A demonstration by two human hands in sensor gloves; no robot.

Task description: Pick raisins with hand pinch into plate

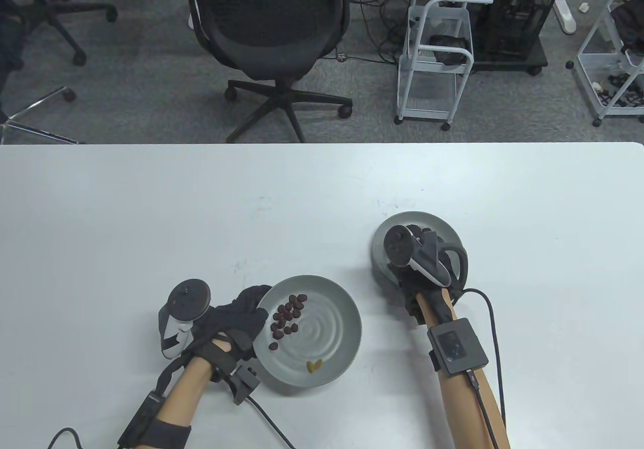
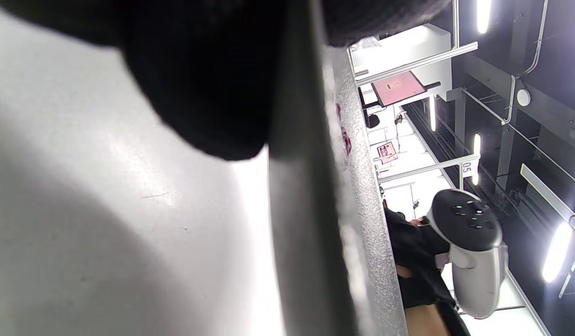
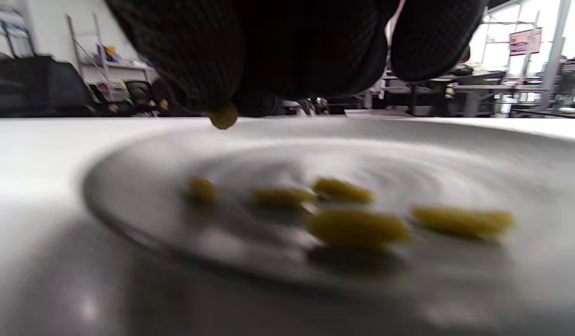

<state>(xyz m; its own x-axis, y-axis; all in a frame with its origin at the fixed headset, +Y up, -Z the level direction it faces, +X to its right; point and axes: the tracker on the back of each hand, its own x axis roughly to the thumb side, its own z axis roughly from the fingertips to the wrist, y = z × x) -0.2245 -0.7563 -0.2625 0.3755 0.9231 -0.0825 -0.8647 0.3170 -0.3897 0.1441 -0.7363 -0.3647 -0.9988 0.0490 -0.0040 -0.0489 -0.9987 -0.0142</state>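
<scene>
On the smooth white table (image 1: 151, 207), near its front edge, sat a round grey bowl (image 1: 332, 338) with fine concentric ridges on its matte inside. A cluster of dark, wrinkled raisins (image 1: 287, 316) lay toward its left side, and one or two yellow-green raisins (image 1: 314, 365) near its front rim. The left hand (image 1: 236, 321), in a black knit glove, gripped the bowl's left rim; in the left wrist view a gloved fingertip (image 2: 212, 93) pressed against the speckled grey rim (image 2: 362, 224).

Toward the table's right half stood a smaller grey plate (image 1: 443, 225), mostly hidden under the right hand (image 1: 420, 263) and its tracker. The right wrist view showed five oblong golden raisins (image 3: 357, 227) lying on the glossy plate, blurred, and another golden raisin (image 3: 223, 116) pinched at the tips of the mesh-textured gloved fingers (image 3: 194, 60) just above the plate.

A sign in the left wrist view read "05" (image 2: 465, 168).
</scene>
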